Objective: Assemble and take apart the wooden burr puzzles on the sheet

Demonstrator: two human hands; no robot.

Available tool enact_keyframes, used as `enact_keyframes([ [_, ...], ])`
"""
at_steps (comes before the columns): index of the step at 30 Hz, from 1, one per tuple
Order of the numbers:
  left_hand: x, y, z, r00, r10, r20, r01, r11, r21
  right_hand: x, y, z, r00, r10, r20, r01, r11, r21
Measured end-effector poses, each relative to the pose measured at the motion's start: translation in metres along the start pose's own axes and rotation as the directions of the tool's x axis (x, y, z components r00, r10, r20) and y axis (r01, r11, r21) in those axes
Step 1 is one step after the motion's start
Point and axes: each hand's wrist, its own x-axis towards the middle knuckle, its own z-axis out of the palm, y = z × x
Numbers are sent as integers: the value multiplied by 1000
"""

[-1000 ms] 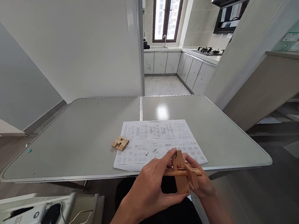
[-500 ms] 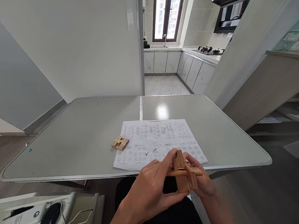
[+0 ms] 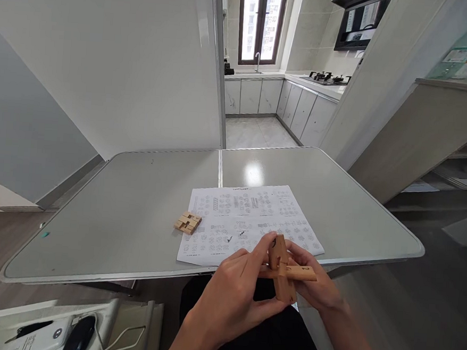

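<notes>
Partly joined wooden burr puzzle pieces point(image 3: 284, 291) are between my two hands, just past the table's near edge and above my lap. One numbered stick stands nearly upright; another numbered stick point(image 3: 303, 274) crosses it and points right. My left hand point(image 3: 236, 284) is closed on the upright stick, index finger at its top and thumb near its bottom. From behind and to the right, my right hand point(image 3: 323, 289) holds the crossing sticks, with some of its fingers hidden. More puzzle sticks point(image 3: 188, 223) lie together at the left edge of the printed sheet point(image 3: 251, 208).
The sheet, with diagrams and two pen ticks, lies on a grey folding table point(image 3: 134, 216). At lower left, a white container point(image 3: 128, 311) holds a black mouse point(image 3: 79, 336), a cable and a box. Shelves point(image 3: 441, 120) stand at right; a kitchen opens beyond the table.
The tilted stick at my right fingers has turned and now lies along the crossing stick, its number showing. My right hand has shifted slightly; my left hand keeps its hold.
</notes>
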Motion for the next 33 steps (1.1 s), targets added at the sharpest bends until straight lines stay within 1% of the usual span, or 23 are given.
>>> enact_keyframes([
  [3, -1, 0, -1, 999, -33, 34, 35, 998, -53, -3, -5, 3, 1000, 28, 13, -27, 997, -69],
  [6, -1, -2, -3, 996, -66, 61, 75, 984, -163, -7, -4, 3, 999, 27, 19, -25, 994, -103],
  [9, -3, -6, -6, 992, -85, 95, 111, 943, -314, -10, -2, 3, 999, 13, 36, -9, 993, -114],
  [11, -4, -8, -7, 989, -89, 121, 128, 920, -370, -12, -2, 4, 998, 16, 59, -9, 993, -120],
  [13, -5, -10, -8, 989, -77, 126, 118, 925, -360, -13, -3, 5, 997, 18, 70, -9, 992, -124],
  [15, -5, -10, -8, 993, -61, 105, 91, 946, -312, -14, -4, 8, 998, 9, 57, -2, 992, -126],
  [20, -5, -8, -7, 995, -69, 69, 83, 972, -218, -16, -2, 13, 1000, 8, -10, -9, 995, -96],
  [26, -5, -11, -9, 998, -59, 13, 60, 977, -204, -16, 4, 19, 994, -21, -112, 17, 999, -35],
  [31, -7, -16, -9, 996, -81, 48, 89, 980, -177, -13, 5, 23, 994, -2, -111, 2, 1000, -3],
  [33, -9, -17, -7, 996, -84, 35, 89, 981, -170, -13, 4, 23, 995, 11, -101, -11, 1000, 0],
])
